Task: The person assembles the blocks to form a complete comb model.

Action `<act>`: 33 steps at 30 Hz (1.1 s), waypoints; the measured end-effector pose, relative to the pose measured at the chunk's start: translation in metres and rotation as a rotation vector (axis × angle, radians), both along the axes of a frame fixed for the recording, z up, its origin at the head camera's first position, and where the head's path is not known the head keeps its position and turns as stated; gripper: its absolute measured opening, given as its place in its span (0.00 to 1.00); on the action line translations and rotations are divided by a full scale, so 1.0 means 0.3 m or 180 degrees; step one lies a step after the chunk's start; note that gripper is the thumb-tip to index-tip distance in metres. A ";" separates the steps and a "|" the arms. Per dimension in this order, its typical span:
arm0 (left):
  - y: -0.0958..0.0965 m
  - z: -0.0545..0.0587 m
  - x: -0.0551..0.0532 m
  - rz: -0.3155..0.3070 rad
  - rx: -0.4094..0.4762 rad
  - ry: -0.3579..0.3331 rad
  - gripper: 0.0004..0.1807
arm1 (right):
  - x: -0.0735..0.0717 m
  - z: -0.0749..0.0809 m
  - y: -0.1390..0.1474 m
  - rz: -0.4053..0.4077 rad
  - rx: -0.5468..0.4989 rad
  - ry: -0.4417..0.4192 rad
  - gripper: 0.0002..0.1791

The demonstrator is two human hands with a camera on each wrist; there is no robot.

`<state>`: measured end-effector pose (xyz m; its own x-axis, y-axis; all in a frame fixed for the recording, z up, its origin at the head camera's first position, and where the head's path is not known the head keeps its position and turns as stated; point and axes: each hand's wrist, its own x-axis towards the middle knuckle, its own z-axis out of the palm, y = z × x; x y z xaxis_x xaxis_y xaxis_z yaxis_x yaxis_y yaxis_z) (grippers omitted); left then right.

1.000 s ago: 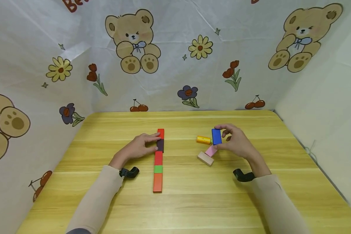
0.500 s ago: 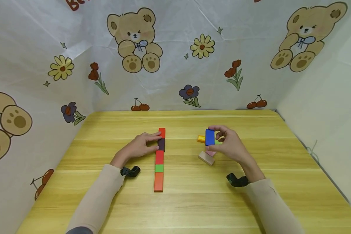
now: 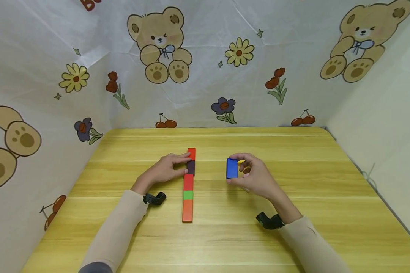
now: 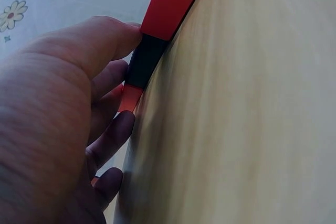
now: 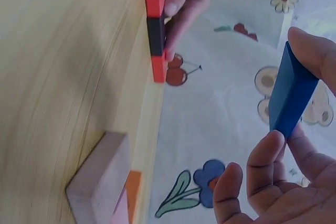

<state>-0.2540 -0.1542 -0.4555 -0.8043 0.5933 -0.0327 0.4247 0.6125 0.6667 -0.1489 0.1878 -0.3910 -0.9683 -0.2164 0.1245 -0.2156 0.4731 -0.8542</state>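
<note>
From where I stand, the right hand (image 3: 256, 174) pinches a flat, glossy blue rectangular block (image 3: 232, 168) between thumb and fingertips. The head view leaves its height unclear; the right wrist view shows it lifted, apart from the yellow wood-grain table (image 3: 225, 242). That view also reveals a pale wood-coloured rectangular block (image 5: 100, 177), with slivers of a pink block (image 5: 121, 211) and an orange block (image 5: 135, 195) behind it, mostly hidden overhead by the right hand.

Only the head view takes in the whole line: a red block (image 3: 192, 152), dark block (image 3: 190, 167), second red block (image 3: 188, 182), green block (image 3: 188, 195) and orange-red block (image 3: 187, 211). The left hand (image 3: 164, 169), fingers relaxed, touches its left edge; the left wrist view puts the thumb where dark meets nearer red. The blue block sits right of the line, well apart from the left hand.
</note>
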 end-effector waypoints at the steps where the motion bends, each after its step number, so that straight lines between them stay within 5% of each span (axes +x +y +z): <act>1: -0.001 0.000 0.000 -0.0001 0.0006 0.0002 0.30 | 0.007 0.004 -0.013 0.0014 -0.0015 -0.0005 0.37; 14: 0.009 -0.006 -0.005 0.0035 0.0009 0.0037 0.30 | 0.106 0.028 -0.163 0.0130 -0.0026 -0.0111 0.36; 33: 0.003 -0.015 -0.007 0.0017 0.0003 0.0078 0.29 | 0.256 -0.088 -0.359 0.0615 0.0282 -0.0427 0.34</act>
